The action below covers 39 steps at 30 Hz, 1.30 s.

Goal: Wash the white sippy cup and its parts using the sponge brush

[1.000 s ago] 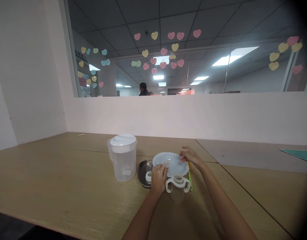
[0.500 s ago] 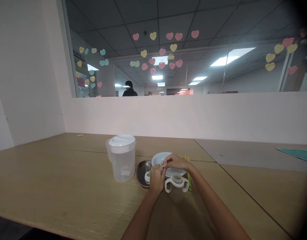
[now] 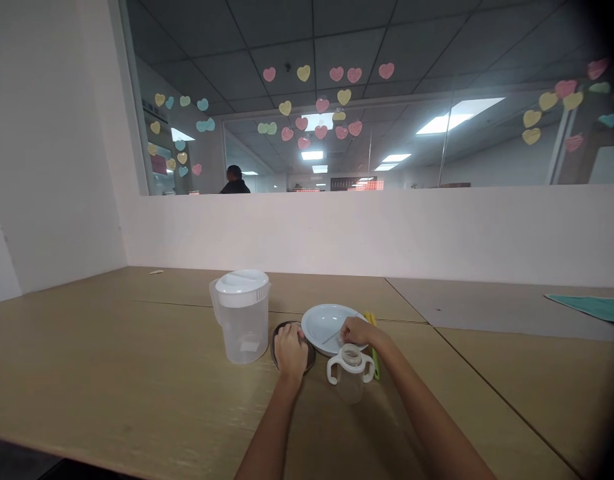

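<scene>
My left hand [image 3: 291,348] reaches down over the dark round metal tray [image 3: 312,363], its fingers curled and covering what lies there. My right hand [image 3: 357,331] is closed low over the right side of the white plate [image 3: 321,323]; a small pale bit shows by its fingertips, too hidden to name. A thin clear rod [image 3: 333,339] lies slanted in the plate by those fingers. Just in front stands a clear baby bottle [image 3: 351,385], upright and uncapped, with two white handles at its neck.
A translucent pitcher [image 3: 245,327] with a white lid stands left of the tray. Right of the plate lies a yellow and green long-handled item [image 3: 375,363], partly behind my right arm. A teal cloth [image 3: 594,308] lies far right. A person [image 3: 235,180] is behind the window.
My hands have parted. The left has moved left and onto the tray; the right has come down into the plate. The small clear round piece held between them is no longer plainly visible.
</scene>
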Tool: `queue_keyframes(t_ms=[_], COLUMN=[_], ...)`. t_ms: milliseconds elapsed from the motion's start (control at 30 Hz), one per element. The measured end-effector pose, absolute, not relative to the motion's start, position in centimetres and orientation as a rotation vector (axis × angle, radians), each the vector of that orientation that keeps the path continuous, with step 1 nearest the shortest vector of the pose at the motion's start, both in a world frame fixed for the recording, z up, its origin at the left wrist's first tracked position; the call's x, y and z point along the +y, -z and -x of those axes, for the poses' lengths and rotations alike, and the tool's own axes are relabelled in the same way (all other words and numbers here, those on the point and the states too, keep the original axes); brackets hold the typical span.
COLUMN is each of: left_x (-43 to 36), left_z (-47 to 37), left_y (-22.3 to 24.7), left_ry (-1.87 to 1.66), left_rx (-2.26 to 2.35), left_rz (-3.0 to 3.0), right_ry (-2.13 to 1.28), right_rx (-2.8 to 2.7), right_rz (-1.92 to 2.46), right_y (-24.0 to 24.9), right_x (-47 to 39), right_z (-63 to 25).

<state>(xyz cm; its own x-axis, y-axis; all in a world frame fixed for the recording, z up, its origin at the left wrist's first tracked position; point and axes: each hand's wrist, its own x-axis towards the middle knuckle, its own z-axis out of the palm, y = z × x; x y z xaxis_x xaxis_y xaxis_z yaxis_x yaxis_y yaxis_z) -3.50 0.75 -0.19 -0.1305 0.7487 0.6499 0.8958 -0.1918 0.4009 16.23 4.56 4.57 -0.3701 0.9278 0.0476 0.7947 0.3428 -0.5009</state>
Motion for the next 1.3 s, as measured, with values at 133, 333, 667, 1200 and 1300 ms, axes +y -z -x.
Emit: queue_keyframes(t_ms=[133, 333, 667, 1200, 1300], left_x=[0.8, 1.2, 1.4, 0.4, 0.1], left_z=[3.4, 3.5, 3.7, 3.1, 2.6], left_y=[0.4, 1.0, 0.8, 0.6, 0.4], left_ry=[1.176, 1.105, 1.345, 1.96, 1.966], left_rx=[-1.966, -2.129, -2.075, -1.346, -1.23], left_rz=[1.924, 1.902, 1.827, 1.86, 1.885], right_ry=[-0.622, -0.507, -0.858, -0.476, -0.602], right_rx=[-2.314, -2.112, -2.001, -2.461, -2.478], right_rz=[1.516, 1.337, 1.035, 1.626, 1.608], right_y=[-3.6, -5.9, -12.7, -12.5, -12.7], right_x=[4.3, 4.4, -1.5, -2.5, -2.5], right_z=[-16.0, -15.6, -16.3, -16.4, -16.6])
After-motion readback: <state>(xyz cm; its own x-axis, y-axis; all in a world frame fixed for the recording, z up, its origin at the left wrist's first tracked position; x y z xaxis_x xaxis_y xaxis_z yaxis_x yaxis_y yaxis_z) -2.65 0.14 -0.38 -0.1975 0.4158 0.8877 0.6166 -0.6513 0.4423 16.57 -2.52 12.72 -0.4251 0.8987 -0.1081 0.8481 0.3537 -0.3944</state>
